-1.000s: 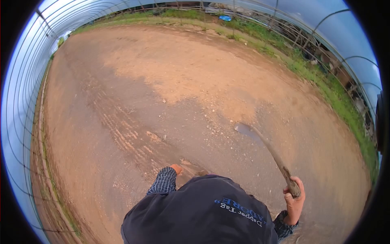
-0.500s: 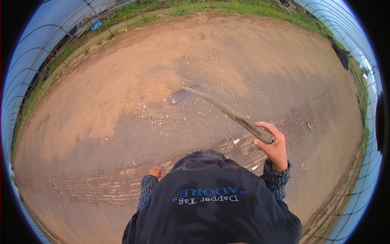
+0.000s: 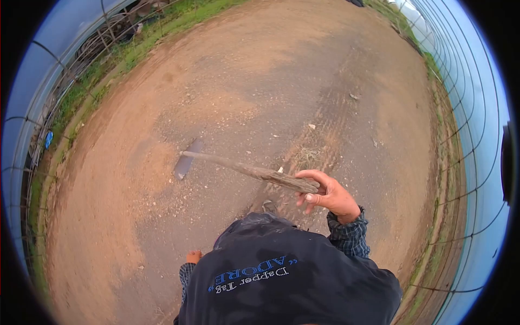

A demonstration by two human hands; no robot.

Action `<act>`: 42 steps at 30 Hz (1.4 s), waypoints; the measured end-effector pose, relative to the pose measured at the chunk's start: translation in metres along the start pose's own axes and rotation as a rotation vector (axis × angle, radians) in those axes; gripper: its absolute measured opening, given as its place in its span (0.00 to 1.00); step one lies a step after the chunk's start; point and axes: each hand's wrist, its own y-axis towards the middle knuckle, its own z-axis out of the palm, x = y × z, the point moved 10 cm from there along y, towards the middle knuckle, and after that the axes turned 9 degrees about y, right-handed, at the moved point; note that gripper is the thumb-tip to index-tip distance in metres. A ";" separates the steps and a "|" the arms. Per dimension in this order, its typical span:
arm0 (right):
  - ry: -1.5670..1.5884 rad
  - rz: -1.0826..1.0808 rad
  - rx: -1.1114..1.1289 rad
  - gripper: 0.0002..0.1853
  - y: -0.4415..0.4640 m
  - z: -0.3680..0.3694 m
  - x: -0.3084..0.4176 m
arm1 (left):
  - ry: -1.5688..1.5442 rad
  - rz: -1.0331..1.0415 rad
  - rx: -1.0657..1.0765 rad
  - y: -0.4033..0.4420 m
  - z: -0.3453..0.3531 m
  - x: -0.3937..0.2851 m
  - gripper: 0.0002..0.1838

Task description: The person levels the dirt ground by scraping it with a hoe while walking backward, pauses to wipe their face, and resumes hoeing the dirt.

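My right hand [image 3: 333, 196] is closed around the end of a hoe's worn wooden handle [image 3: 246, 169]. From there the handle runs leftward to a flat grey metal blade [image 3: 188, 158], out ahead over the dirt. Whether the blade touches the ground I cannot tell. My left hand [image 3: 193, 257] hangs low at my side, partly behind my dark jacket [image 3: 292, 276]. Its fingers are too hidden and small to make out, and no tool shows beside it. A shoe tip [image 3: 269, 206] peeks out past the jacket.
Bare packed dirt [image 3: 227, 70] with small stones surrounds me. A tyre-marked strip [image 3: 330, 114] crosses it, with a dry grass clump [image 3: 307, 157] on it. Grass [image 3: 135, 57] and a hooped metal frame [image 3: 103, 21] line the left; blue sheeting with hoops [image 3: 482, 179] stands at right.
The view has swung to the right. In it, my right hand and the hoe's handle sit further left and the blade lies lower left. My right hand still holds the hoe.
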 end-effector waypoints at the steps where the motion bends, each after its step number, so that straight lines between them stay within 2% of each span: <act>1: 0.008 -0.024 -0.040 0.27 -0.005 -0.007 -0.003 | 0.086 0.015 -0.015 0.013 0.009 0.012 0.17; 3: 0.132 -0.086 0.089 0.26 -0.011 -0.002 -0.006 | -0.227 -0.180 -0.008 0.027 0.006 0.037 0.18; 5: 0.109 -0.080 0.015 0.27 -0.016 -0.008 -0.011 | -0.077 -0.372 -0.061 0.030 -0.015 0.044 0.19; 7: 0.079 -0.079 -0.056 0.27 -0.019 -0.013 -0.015 | -0.339 -0.280 0.026 0.037 -0.021 0.038 0.16; 10: 0.025 0.021 -0.135 0.20 -0.022 -0.014 -0.023 | -0.273 -0.157 0.002 0.077 -0.065 0.003 0.16; 17: -0.079 0.002 -0.214 0.17 -0.021 -0.018 -0.022 | -0.152 0.033 -0.066 0.128 -0.111 -0.048 0.16; 24: -0.147 -0.071 -0.214 0.17 -0.005 -0.013 -0.013 | -0.051 0.135 -0.101 0.128 -0.127 -0.071 0.16; 26: -0.162 -0.106 -0.203 0.20 0.000 -0.010 -0.009 | -0.019 0.159 -0.101 0.124 -0.128 -0.074 0.15; 35: -0.267 -0.129 -0.187 0.19 0.003 -0.004 0.000 | 0.145 0.283 -0.073 0.109 -0.129 -0.094 0.15; 42: -0.208 -0.167 -0.189 0.19 0.001 -0.008 -0.005 | 0.231 0.370 -0.095 0.110 -0.138 -0.127 0.15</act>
